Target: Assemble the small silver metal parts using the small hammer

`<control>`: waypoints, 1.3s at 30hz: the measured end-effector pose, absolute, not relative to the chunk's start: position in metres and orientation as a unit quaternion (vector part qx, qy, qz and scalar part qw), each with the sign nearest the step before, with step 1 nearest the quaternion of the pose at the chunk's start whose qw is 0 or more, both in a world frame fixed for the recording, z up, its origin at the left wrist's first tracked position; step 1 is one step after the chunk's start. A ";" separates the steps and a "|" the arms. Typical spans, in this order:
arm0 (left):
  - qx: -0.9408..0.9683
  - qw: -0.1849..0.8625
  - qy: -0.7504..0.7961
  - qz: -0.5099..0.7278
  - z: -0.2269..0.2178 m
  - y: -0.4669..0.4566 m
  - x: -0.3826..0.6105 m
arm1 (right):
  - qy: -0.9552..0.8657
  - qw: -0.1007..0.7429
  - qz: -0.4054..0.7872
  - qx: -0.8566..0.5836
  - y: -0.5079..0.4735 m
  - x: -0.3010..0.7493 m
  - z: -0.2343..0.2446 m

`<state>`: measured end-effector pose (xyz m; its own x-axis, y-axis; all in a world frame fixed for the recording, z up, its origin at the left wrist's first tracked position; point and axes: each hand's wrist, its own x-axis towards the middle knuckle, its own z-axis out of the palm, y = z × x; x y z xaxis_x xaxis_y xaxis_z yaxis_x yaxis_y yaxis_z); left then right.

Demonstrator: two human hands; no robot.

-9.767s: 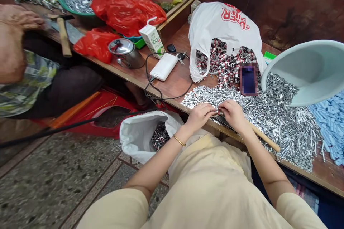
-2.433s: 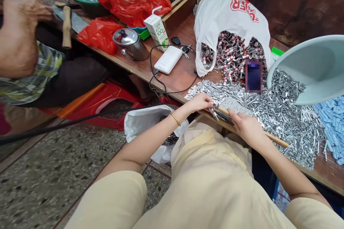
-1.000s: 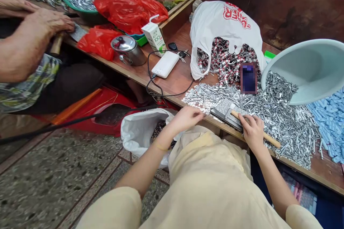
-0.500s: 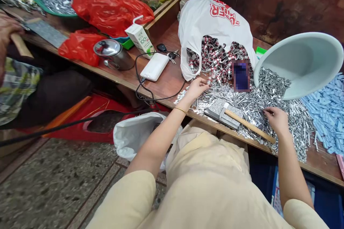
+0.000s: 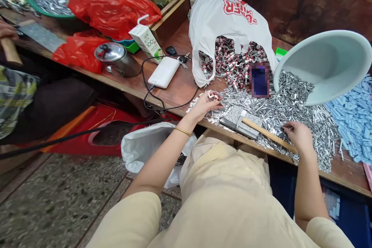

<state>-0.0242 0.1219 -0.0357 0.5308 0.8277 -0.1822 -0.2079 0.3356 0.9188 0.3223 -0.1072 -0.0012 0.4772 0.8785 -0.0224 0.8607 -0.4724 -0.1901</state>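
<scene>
My left hand (image 5: 203,105) is closed, its fingers curled round a small red-and-silver piece (image 5: 214,96), just above scattered silver metal parts near the bench's front edge. Several like pieces (image 5: 232,66), with metal rings, spill from a white plastic bag (image 5: 203,19) beyond it. My right hand (image 5: 300,136) hovers low over the heap of silver metal parts (image 5: 322,135), thumb and fingers pinched together; what they hold is too small to make out. Between my hands a hammer (image 5: 269,133) lies across a flat metal block (image 5: 231,118).
A tipped pale basin (image 5: 343,54) spills metal parts at right, beside light-blue pieces (image 5: 351,124). To the left are a white power bank (image 5: 164,71) with a black cable, keys, a drink carton (image 5: 145,38) and a steel mug (image 5: 116,60). Another person's hand (image 5: 7,35) grips a wooden handle.
My left hand has drawn back from the bag's mouth toward the bench edge, with the red-and-silver piece in its fingers. My right hand has shifted slightly left and down.
</scene>
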 end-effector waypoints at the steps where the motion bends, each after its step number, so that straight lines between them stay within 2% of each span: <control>1: 0.461 0.739 0.342 0.353 -0.035 0.122 -0.023 | -0.506 0.081 0.048 -0.858 -0.106 0.320 -0.002; 4: 0.482 0.710 0.369 0.358 -0.034 0.124 -0.018 | -0.509 0.106 0.028 -0.854 -0.103 0.312 -0.002; 10: 0.497 0.697 0.388 0.341 -0.032 0.130 -0.013 | -0.510 0.097 0.102 -0.849 -0.093 0.301 -0.008; 18: 0.516 0.697 0.346 0.359 -0.030 0.120 -0.019 | -0.481 0.199 0.047 -0.852 -0.090 0.312 -0.012; 21: 0.507 0.691 0.357 0.372 -0.032 0.117 -0.021 | -0.460 0.272 0.051 -0.844 -0.085 0.310 -0.007; 25: 0.498 0.683 0.346 0.407 -0.037 0.104 -0.021 | -0.430 0.446 0.202 -0.759 -0.070 0.280 -0.001; 28: 0.495 0.676 0.349 0.419 -0.044 0.088 -0.020 | -0.445 0.515 0.278 -0.678 -0.053 0.240 0.003; 30: 0.540 0.627 0.379 0.414 -0.048 0.079 -0.020 | -0.493 0.518 0.276 -0.642 -0.038 0.212 0.004; 32: 0.625 0.523 0.411 0.407 -0.050 0.074 -0.022 | -0.558 0.495 0.249 -0.618 -0.022 0.188 0.004; 36: 0.783 0.301 0.413 0.353 -0.044 0.079 -0.036 | -0.678 0.397 0.163 -0.598 0.006 0.154 -0.005; 39: 0.829 0.261 0.393 0.299 -0.032 0.086 -0.046 | -0.709 0.363 0.120 -0.592 0.018 0.138 -0.014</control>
